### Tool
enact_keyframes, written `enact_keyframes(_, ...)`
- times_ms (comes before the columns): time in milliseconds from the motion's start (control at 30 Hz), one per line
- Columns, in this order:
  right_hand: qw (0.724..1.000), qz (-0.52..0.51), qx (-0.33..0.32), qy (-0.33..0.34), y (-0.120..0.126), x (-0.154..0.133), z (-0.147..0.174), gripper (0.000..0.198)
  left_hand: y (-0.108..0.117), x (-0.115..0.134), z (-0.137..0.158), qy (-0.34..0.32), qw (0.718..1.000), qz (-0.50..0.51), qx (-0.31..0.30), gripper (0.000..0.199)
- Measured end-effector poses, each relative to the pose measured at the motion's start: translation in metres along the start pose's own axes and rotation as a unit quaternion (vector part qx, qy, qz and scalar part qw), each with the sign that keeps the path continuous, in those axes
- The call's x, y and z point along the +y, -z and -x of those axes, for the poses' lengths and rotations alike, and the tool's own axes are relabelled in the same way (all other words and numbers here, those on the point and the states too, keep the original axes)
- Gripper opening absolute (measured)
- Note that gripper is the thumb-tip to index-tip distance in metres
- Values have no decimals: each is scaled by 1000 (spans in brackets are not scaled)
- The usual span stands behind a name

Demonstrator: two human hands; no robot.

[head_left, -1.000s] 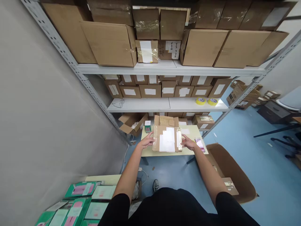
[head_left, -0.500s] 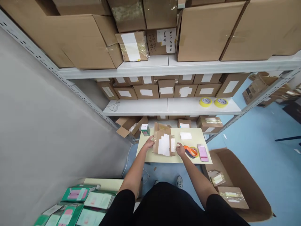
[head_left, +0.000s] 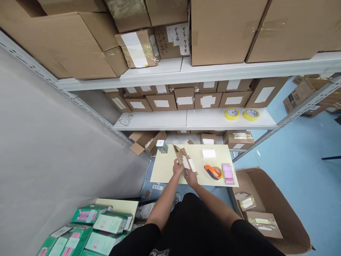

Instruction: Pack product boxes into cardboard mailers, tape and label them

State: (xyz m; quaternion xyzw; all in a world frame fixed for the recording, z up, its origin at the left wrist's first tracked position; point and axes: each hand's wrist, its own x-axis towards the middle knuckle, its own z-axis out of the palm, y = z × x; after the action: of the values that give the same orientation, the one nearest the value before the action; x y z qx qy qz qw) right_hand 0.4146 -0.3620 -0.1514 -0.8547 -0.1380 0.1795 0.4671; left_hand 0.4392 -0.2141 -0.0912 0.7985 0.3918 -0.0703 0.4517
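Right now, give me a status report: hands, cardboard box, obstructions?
Left hand and right hand gripping cardboard box. Box slanted, white labels showing. No obstruction seen; orange tape dispenser on table, apart from hands.

Two rolls of yellow tape (head_left: 251, 114) lie near the front right corner of the middle shelf (head_left: 160, 119), labelled boxes (head_left: 184, 99) lined up behind. Large cartons (head_left: 226, 32) stand along the upper shelf (head_left: 186, 75). A small green box (head_left: 162, 147) stands near the back left corner of the table (head_left: 162, 170).
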Motion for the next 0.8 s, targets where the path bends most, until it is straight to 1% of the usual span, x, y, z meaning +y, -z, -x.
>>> enact_keyframes(100, 998, 6, 54, -30, 2, -1, 4, 57, 6, 10, -13, -16, 999, -9, -30, 43)
enact_keyframes(167, 995, -14, 86, -38, 12, 1, 5, 56, 18, 19, -32, -23, 999, -8, -32, 42)
enact_keyframes(233, 993, -41, 101, -42, 25, 3, 6, 55, 33, 30, -58, -35, 999, -5, -29, 57)
enact_keyframes(333, 991, -75, 94, -63, 42, 5, 8, 52, 53, 47, -98, -88, 996, -6, -23, 87)
enact_keyframes(400, 988, -98, 97, -68, 48, 5, 11, 50, 61, 55, -122, -121, 992, -4, -41, 96)
enact_keyframes(433, 986, -109, 103, -69, 49, 5, 12, 49, 64, 57, -132, -131, 989, -1, -64, 96)
enact_keyframes(500, 981, -130, 122, -78, 48, 3, 13, 47, 66, 58, -148, -142, 983, 2, -119, 88)
enact_keyframes(600, 962, -173, 173, -125, 42, -2, 8, 47, 66, 51, -159, -147, 972, 9, -182, 69)
enact_keyframes(700, 944, -207, 212, -147, 35, -12, -9, 52, 64, 35, -155, -170, 960, 39, -218, 57)
enact_keyframes(800, 946, -201, 218, -131, 32, -21, -36, 54, 63, 13, -146, -192, 947, 109, -234, 44)
